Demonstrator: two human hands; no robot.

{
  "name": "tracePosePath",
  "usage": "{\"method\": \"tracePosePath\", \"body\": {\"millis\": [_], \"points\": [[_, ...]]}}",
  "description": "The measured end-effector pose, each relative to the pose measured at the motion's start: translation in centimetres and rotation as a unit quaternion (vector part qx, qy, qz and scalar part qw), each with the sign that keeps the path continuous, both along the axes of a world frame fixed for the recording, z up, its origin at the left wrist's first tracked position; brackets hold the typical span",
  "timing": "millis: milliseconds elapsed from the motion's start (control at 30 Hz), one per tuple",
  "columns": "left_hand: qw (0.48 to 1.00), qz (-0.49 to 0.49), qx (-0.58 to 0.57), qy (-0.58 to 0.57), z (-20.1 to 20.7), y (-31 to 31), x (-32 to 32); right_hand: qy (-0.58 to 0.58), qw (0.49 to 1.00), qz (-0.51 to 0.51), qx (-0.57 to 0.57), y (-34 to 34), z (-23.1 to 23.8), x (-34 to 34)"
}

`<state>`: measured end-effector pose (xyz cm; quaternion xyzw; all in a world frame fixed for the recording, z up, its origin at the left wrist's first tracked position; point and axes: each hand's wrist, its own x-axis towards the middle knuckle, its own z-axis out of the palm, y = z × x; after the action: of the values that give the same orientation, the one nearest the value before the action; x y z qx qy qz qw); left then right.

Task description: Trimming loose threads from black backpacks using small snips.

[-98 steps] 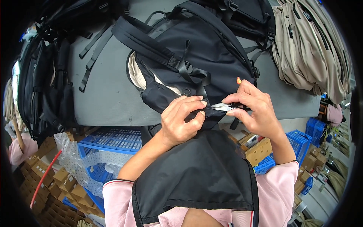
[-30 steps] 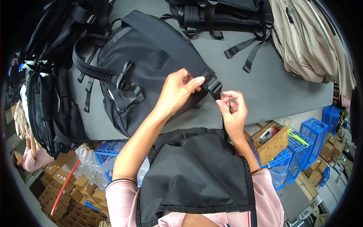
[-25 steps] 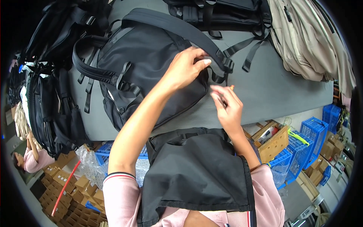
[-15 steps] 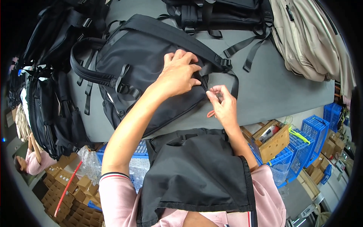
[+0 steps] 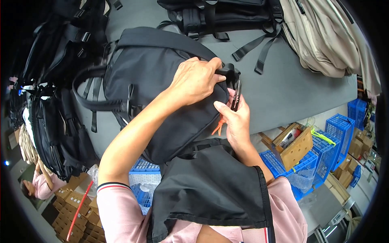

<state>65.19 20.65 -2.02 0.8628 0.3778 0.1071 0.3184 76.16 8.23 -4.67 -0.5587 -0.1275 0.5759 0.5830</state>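
Note:
A black backpack [image 5: 158, 81] lies on the grey table [image 5: 291, 89] in front of me. My left hand [image 5: 194, 79] presses on the bag's right edge and grips a black strap with a buckle [image 5: 229, 73] there. Just below it, my right hand [image 5: 235, 117] holds a small pair of snips [image 5: 236, 95], blades up beside the buckle, with an orange handle [image 5: 218, 126] showing under the palm. A black apron covers my lap.
More black backpacks [image 5: 210, 12] lie at the table's far side and hang piled at the left [image 5: 56, 121]. Beige bags [image 5: 324, 36] lie at the far right. Blue crates [image 5: 320, 150], a wooden box [image 5: 293, 146] and cardboard boxes stand on the floor below.
The backpack has been turned and pulled closer. My left hand moved down onto its right edge and took the strap. My right hand brought the snips up to the buckle.

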Motion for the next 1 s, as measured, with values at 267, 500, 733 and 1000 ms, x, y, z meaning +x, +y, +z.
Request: {"method": "tracePosePath", "body": {"millis": [267,500,733,1000], "points": [[0.868,0.231,-0.39,-0.202,-0.6,-2.3,-2.9,-0.035,0.984,0.163,0.062,1.0,0.9,1.4],[0.732,0.294,-0.495,-0.364,0.2,-3.9,-4.4,-0.178,0.924,0.332,0.07,1.9,4.2,2.5],[0.751,0.291,-0.457,-0.377,1.7,-4.3,-4.3,-0.545,0.769,0.252,0.22,1.8,6.7,3.8],[0.757,0.283,-0.456,-0.373,1.3,-4.4,-4.3,-0.679,0.605,0.306,0.28,2.8,8.1,4.4]]}}
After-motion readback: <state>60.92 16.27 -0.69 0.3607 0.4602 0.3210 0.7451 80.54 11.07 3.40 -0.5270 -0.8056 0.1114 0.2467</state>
